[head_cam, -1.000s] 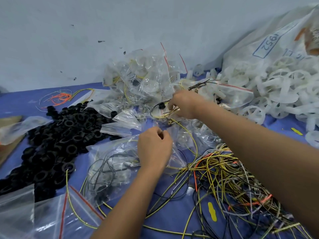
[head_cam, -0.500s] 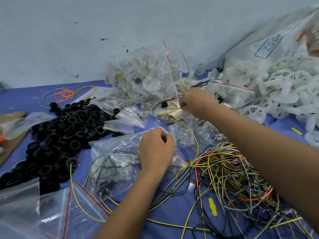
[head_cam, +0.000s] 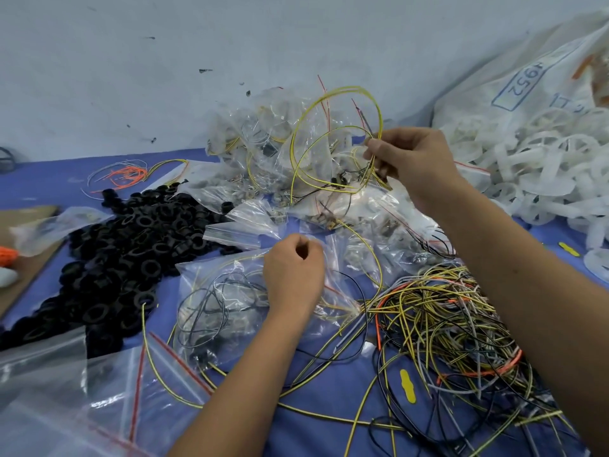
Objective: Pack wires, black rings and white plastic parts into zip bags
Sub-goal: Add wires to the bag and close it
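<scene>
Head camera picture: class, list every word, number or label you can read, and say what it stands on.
"1952", in a blue box printed on the big white sack, reading rotated.
More blue letters to the right of that box on the sack: too blurred to read.
Zip bags, wires: no readable text.

We have the rings [head_cam: 125, 258] heaped at our left on the table [head_cam: 329, 423], the loose wires [head_cam: 445, 324] tangled at our right, and the plastic parts [head_cam: 543, 166] spilling from a sack [head_cam: 527, 77] behind them. Filled bags [head_cam: 263, 153] pile against the wall [head_cam: 197, 61] at centre; one zip bag [head_cam: 224, 308] lies before them, between rings and wires.
</scene>
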`<state>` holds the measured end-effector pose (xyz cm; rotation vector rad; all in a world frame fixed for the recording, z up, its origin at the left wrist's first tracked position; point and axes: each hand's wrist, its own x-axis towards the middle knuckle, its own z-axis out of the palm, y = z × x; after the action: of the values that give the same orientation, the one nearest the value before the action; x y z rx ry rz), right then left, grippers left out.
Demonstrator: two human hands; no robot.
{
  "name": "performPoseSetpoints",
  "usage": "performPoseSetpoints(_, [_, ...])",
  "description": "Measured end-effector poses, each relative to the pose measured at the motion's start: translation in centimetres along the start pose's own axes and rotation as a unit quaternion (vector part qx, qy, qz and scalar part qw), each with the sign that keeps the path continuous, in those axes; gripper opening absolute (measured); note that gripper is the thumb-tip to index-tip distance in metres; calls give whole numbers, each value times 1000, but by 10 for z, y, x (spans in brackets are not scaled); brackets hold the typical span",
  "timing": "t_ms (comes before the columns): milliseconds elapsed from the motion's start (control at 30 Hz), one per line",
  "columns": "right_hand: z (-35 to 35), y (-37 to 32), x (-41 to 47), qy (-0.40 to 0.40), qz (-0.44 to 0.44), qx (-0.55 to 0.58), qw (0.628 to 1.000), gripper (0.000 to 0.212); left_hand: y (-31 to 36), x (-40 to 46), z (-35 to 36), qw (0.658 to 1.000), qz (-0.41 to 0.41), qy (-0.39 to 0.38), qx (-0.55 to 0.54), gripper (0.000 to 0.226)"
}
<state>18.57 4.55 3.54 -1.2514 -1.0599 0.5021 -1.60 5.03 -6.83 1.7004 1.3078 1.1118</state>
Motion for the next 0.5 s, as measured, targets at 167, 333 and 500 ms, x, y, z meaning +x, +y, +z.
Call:
performPoseSetpoints(167, [2,-10,-8,8,10,45,999,7,6,1,-4,993,-59,33,-96,17])
performPoseSetpoints(333, [0,-39,-8,56,-77,-69,993,10,11,6,-13,975,-101,81,-181,12])
performPoseSetpoints(500, [-7,-86,-11,-4,-211,-367,906,16,30,13,-31,960,-29,159,-230,16])
